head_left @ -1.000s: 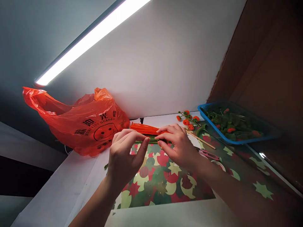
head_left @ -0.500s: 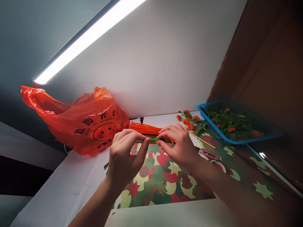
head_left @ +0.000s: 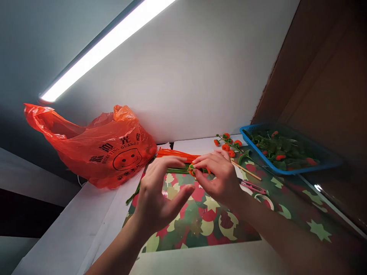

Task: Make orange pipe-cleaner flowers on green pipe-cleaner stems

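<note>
My right hand (head_left: 218, 173) pinches a small orange and green flower head (head_left: 192, 170) between thumb and fingertips. Just left of it is my left hand (head_left: 163, 191), its thumb and fingers apart with nothing visible between them. Behind both hands lie a bundle of orange pipe cleaners (head_left: 174, 153) and a row of green pipe cleaners (head_left: 174, 170), partly covered by the fingers. A patterned mat (head_left: 197, 229) in red, green and cream spreads beneath the hands.
An orange plastic bag (head_left: 114, 149) stands at the left. Orange flowers on stems (head_left: 226, 145) lie at the back right, beside a blue basket (head_left: 275, 168) of leafy flowers. A wooden stick (head_left: 248, 172), pink-handled scissors (head_left: 252, 186) and a tape roll (head_left: 265, 200) lie near my right wrist.
My left hand has opened from a near pinch, its thumb moving right and down. The flower head in my right hand shows more plainly now.
</note>
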A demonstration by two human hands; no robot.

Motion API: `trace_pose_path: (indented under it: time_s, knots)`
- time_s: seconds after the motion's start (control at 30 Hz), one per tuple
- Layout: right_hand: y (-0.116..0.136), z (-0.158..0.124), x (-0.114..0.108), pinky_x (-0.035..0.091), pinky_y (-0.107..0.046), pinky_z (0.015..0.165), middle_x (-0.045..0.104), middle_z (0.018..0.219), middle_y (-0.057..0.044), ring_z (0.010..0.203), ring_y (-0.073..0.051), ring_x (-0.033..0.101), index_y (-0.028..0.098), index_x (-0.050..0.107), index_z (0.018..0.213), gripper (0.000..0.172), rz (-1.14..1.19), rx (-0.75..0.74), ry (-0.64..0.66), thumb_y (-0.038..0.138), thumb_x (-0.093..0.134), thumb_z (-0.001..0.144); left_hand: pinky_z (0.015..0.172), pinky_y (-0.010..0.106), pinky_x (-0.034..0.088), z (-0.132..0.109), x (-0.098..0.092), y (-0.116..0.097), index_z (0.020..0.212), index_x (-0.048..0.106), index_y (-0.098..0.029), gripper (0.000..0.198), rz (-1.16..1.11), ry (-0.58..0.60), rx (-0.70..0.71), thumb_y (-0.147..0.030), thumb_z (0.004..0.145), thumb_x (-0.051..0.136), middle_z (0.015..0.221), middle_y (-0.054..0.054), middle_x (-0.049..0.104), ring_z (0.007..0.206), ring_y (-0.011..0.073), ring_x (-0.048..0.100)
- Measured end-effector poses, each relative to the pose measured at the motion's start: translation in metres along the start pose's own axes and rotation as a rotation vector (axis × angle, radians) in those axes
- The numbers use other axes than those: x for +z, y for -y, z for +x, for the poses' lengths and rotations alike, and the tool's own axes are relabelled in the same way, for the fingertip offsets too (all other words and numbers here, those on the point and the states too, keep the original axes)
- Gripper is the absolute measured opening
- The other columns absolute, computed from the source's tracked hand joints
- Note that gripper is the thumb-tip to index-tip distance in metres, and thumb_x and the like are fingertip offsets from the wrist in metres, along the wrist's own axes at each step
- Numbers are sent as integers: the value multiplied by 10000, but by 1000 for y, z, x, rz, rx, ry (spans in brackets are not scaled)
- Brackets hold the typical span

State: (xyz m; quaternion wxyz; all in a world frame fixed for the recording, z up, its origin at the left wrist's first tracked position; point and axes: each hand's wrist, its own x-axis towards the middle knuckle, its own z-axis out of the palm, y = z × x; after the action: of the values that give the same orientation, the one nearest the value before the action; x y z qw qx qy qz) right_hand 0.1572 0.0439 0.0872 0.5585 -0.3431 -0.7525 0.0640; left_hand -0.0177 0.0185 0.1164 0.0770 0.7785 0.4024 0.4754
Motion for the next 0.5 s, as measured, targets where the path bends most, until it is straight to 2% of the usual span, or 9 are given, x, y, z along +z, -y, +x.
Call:
trace_pose_path:
  time_s: [0.07,0.1,0.13,0.2,0.27,0.37,0.43,0.5]
  knots:
    - [-1,2,-2,445,-381,862,694,899,-22,888,-173,636,198,622,735,93,254,168,25,133,625,802,893,398,476,1,1,10,1169,542,-212,367,-286,113,-236,-405,858,566,1194,103,611,1070,246,589]
    - [-2,4,-2,463,-372,866,680,945,-31,941,-179,627,202,630,740,82,371,244,45,154,633,806,870,401,504,2,3,15,1173,554,-220,353,-443,206,-369,-430,894,502,1218,108,604,1061,247,603]
    - [-4,4,-3,471,-371,883,663,990,-38,987,-183,616,205,642,749,69,471,303,64,178,640,812,851,401,526,2,5,21,1151,582,-221,345,-579,303,-482,-435,890,512,1224,112,606,1054,253,615]
    - [-9,5,-2,469,-384,922,635,1044,-44,1042,-192,596,214,664,769,53,607,364,99,232,655,817,804,391,563,2,12,29,1165,605,-241,372,-823,438,-602,-413,835,614,1182,112,639,947,247,674]
    - [-15,4,1,477,-392,919,625,1061,-49,1049,-201,592,218,677,769,88,672,383,120,296,672,810,747,369,587,2,19,31,1154,634,-241,390,-960,395,-642,-402,801,667,1098,117,679,832,229,704]
    - [-20,3,4,472,-406,930,624,1075,-50,1060,-210,584,225,687,763,120,659,390,123,340,684,798,653,315,600,1,25,26,1044,686,-206,328,-948,272,-628,-362,757,722,983,104,715,747,204,707]
    - [-19,2,5,453,-417,953,627,1062,-45,1066,-210,576,231,691,772,69,604,383,94,294,678,798,639,292,599,0,27,21,1001,682,-192,275,-852,194,-560,-308,757,730,932,86,723,758,195,705]
    - [-15,1,5,439,-421,959,631,1030,-42,1050,-207,577,233,691,783,36,535,372,47,228,659,799,683,291,601,-2,28,17,1008,667,-197,240,-687,113,-405,-228,775,714,957,75,713,834,193,698]
